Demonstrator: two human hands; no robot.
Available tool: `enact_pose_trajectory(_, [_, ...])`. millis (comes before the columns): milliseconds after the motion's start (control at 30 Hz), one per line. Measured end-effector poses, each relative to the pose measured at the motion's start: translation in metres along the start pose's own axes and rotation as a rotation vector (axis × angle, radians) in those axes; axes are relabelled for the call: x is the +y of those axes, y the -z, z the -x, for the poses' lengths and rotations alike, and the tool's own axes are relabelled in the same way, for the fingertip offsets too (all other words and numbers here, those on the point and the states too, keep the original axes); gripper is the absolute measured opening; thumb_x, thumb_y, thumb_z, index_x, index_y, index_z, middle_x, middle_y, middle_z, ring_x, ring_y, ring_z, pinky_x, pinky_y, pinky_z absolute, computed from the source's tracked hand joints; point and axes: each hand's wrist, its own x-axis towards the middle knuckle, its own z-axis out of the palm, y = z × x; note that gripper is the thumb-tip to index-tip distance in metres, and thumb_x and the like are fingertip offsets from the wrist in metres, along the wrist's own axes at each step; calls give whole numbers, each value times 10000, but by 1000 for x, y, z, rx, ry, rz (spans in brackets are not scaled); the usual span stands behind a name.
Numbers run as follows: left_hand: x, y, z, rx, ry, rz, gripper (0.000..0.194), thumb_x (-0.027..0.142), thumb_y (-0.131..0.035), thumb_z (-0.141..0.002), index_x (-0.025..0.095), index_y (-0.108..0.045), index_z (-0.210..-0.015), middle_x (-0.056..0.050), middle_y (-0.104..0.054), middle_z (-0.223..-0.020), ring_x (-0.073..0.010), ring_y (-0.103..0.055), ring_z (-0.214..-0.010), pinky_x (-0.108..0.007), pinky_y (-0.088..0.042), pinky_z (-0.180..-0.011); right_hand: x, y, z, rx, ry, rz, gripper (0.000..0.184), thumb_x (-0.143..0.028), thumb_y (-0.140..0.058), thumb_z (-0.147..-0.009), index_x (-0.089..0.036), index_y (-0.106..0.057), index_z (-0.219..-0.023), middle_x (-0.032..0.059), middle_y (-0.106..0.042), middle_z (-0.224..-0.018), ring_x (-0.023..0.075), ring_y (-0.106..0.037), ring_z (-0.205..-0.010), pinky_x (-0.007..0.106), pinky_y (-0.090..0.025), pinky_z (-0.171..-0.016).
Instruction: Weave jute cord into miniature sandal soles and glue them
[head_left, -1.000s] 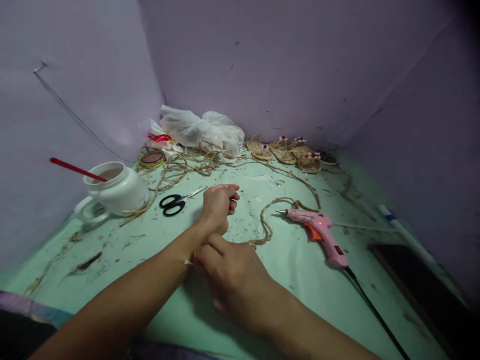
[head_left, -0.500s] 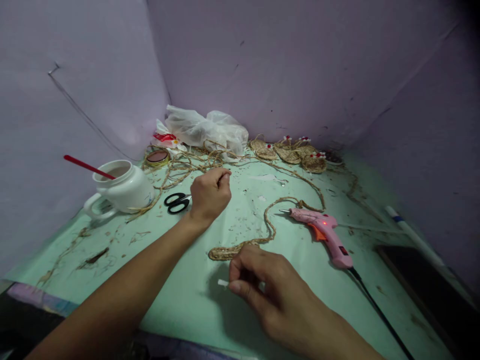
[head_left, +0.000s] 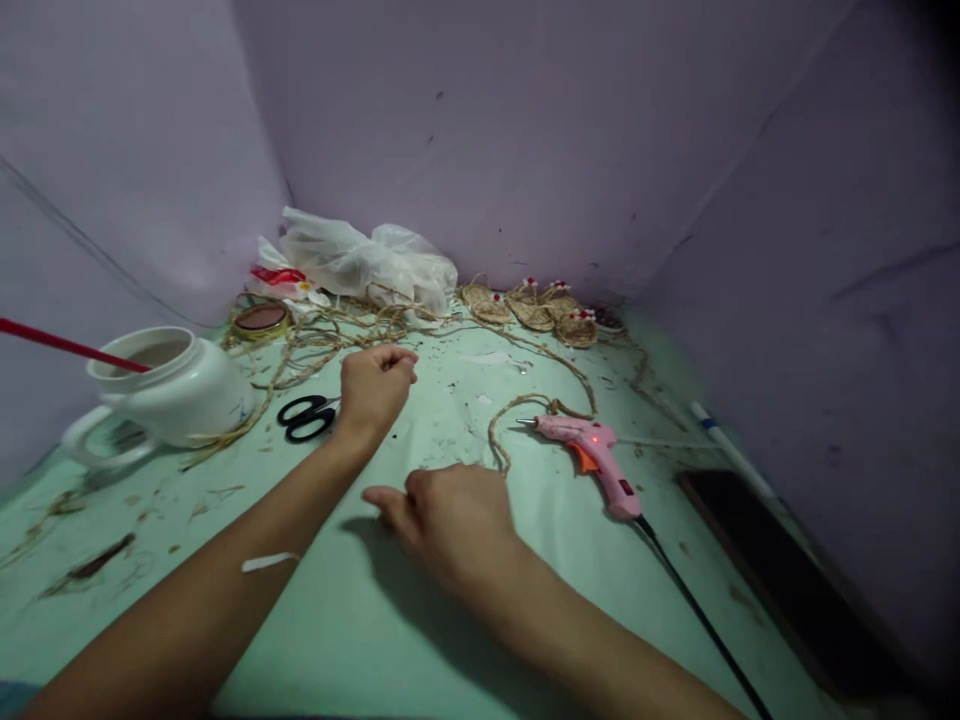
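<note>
My left hand is closed, fingertips pressed together, near black-handled scissors; anything inside it is hidden. My right hand hovers over the table, back upward, one digit stretched left and apart from the others; nothing shows in it. A small white strip appears against my left forearm; I cannot tell whether it rests there or is in the air. A braided straw cord runs behind my right hand, which covers its near end. Right of that hand lies a pink glue gun, its red light on.
At left stands a white mug with a red stick in it. Behind are tangled cord, a plastic bag, a round tin and several woven slippers. A dark flat object lies right, beyond the glue gun's cable.
The white strip has left my right hand and shows over my left forearm. My right hand has turned and unfolded a digit, now covering the coiled cord end. The view has shifted right.
</note>
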Motion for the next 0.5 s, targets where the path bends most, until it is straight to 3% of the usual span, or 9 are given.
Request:
enact_pose_trajectory(67, [4, 5, 8, -126, 16, 9, 180, 240, -518, -694, 157, -675, -719, -10, -612, -577, -113, -470, -455, -228, -349, -466, 31, 21, 11, 64, -106, 50, 552, -537, -311, -915, -198, -701, -720, 101, -700, -622, 226, -631, -572, 284, -282, -478])
enact_pose_trajectory(167, [13, 11, 32, -361, -3, -43, 49, 223, -667, -562, 178, -677, -577, -9, -608, -512, -143, -516, -494, -244, -357, -504, 85, 52, 33, 223, -406, 156, 441, -535, -372, -885, -243, -680, -766, 68, -689, -659, 213, -598, -580, 280, -266, -481])
enact_pose_trajectory(233, [18, 15, 50, -536, -40, -224, 151, 268, -718, -535, 202, -717, -671, -35, -652, -598, -189, -556, -587, -271, -353, -550, 118, 63, 44, 111, -609, 187, 444, -601, -417, -826, -248, -668, -730, 71, -685, -671, 246, -602, -623, 291, -277, -481])
enact_pose_trajectory(333, [22, 15, 72, -708, -140, -543, 263, 347, -656, -651, 217, -708, -873, -99, -679, -888, -287, -590, -812, -332, -363, -652, 150, 58, 50, -31, -653, 109, 442, -655, -485, -741, -244, -632, -674, 53, -673, -661, 248, -593, -639, 296, -300, -500])
enact_pose_trajectory(433, [24, 12, 83, -733, -221, -695, 224, 286, -604, -696, 200, -673, -891, -125, -643, -951, -317, -578, -870, -365, -358, -688, 162, 43, 46, 15, -687, -68, 364, -588, -625, -632, -226, -588, -618, 50, -642, -591, 233, -563, -589, 285, -261, -473])
enact_pose_trajectory(500, [23, 9, 85, -729, -195, -696, 172, 248, -596, -685, 199, -655, -839, -115, -642, -910, -299, -575, -828, -350, -345, -653, 165, 35, 40, 57, -704, -223, 270, -482, -653, -621, -220, -588, -609, 27, -595, -498, 211, -535, -532, 277, -247, -458])
